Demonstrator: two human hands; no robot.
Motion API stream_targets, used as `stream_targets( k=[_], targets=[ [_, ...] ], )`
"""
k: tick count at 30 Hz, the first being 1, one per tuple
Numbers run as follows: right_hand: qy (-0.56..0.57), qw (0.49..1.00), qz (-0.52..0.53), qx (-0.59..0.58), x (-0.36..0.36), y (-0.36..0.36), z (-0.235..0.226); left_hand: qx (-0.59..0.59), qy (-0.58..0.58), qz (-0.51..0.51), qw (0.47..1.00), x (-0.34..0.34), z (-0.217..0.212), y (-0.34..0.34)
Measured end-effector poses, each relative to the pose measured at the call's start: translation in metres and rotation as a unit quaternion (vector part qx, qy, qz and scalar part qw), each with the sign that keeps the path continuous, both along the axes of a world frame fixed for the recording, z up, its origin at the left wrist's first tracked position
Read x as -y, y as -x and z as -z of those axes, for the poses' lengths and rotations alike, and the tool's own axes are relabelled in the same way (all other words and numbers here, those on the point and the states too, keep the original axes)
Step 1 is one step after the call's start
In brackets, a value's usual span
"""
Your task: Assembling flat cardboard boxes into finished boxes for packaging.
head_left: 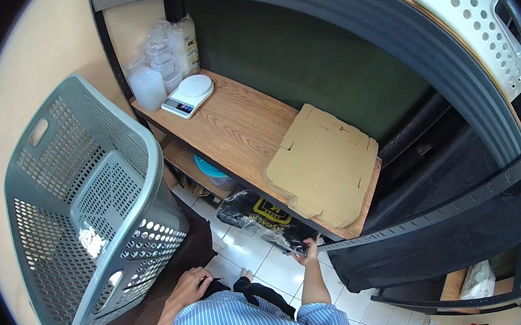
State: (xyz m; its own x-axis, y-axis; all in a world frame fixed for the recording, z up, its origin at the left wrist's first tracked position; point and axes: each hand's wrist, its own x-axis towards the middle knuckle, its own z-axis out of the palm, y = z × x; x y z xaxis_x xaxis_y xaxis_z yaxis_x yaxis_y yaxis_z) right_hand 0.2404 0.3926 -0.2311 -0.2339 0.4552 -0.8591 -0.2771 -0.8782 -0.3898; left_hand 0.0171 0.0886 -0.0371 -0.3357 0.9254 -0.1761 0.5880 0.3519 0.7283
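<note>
My hands are apart: left hand (192, 285) loose on my lap, right hand (309, 253) seemingly pinching the black plastic bag (273, 225); gathering more film would steady the grip.

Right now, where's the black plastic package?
In the head view, the black plastic package is below centre, lower than the wooden shelf, right of the blue-lidded tub, with the right hand at its right end.

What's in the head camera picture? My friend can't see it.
A person's right hand touches a black package below a wooden shelf, while the left hand rests by the striped shirt. On the shelf are a white scale and flat cardboard; a gray basket stands at left.
</note>
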Motion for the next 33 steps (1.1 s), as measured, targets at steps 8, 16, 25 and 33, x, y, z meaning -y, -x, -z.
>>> stream_targets(
  k=[8,16,25,33],
  targets=[
    [-0.142,0.968,-0.001,0.205,-0.035,-0.016,0.040,-0.006,-0.015,0.046,0.999,-0.031,0.001,-0.001],
    [-0.061,0.995,0.078,0.009,-0.008,0.019,-0.037,0.007,-0.037,0.031,0.999,-0.023,0.016,0.003],
    [-0.093,0.981,0.002,-0.171,0.086,0.026,-0.087,0.779,0.049,-0.270,0.564,-0.053,0.092,0.005],
    [-0.172,0.910,-0.374,-0.056,0.139,-0.015,-0.202,0.810,-0.023,-0.260,0.526,-0.084,0.070,-0.005]
  ],
)
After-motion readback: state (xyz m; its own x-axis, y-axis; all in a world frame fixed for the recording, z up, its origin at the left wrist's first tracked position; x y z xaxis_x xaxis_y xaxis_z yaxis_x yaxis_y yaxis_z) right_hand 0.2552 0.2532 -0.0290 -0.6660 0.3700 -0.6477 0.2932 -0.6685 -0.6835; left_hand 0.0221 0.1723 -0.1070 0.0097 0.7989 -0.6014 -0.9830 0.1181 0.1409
